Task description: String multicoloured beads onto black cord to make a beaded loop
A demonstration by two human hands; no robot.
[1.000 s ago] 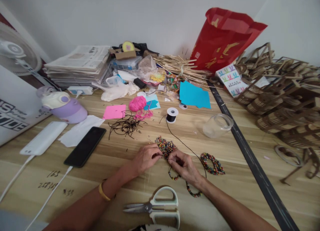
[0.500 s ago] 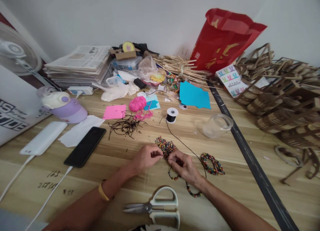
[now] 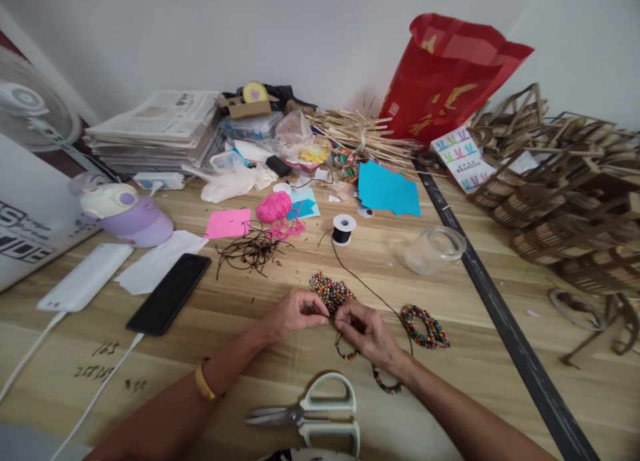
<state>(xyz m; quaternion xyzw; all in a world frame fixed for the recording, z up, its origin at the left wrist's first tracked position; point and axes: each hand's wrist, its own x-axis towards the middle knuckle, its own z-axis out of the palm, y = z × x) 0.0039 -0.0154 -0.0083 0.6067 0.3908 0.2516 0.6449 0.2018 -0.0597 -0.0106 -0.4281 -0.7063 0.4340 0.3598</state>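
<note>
Shift since the earlier frame: left hand [image 3: 295,312] slightly lower, its fingertips nearer those of the right hand [image 3: 369,334]; the other things show no clear change beyond a slight camera drift.

Head view, only 1 view. Landmark: bead pile [image 3: 327,291], loose, mid-tabletop. Left hand at its near-left edge, thumb and forefinger pinched together; anything between them is too small to make out. Right hand at its near-right edge, thumb and fingers closed, apparently on the beaded cord [image 3: 387,383], which shows in 2 stretches nearer the person than the pile; the link is hidden by the hand.

Progress, judged: partway. Beads already sit on the cord, and a strung coil [image 3: 435,338] lies to the right of the pile. Unstrung beads remain; the exact count cannot be read. Spool [image 3: 342,236] stands beyond the pile, its black line running to the right of it.

Room: clearest wood [image 3: 280,281] is left of the pile, short of the cord tangle [image 3: 253,248]. Scissors [image 3: 295,416] limit the near side; the coil and, farther off, the glass jar [image 3: 433,251] limit the right. Table's near edge: not discernible.
</note>
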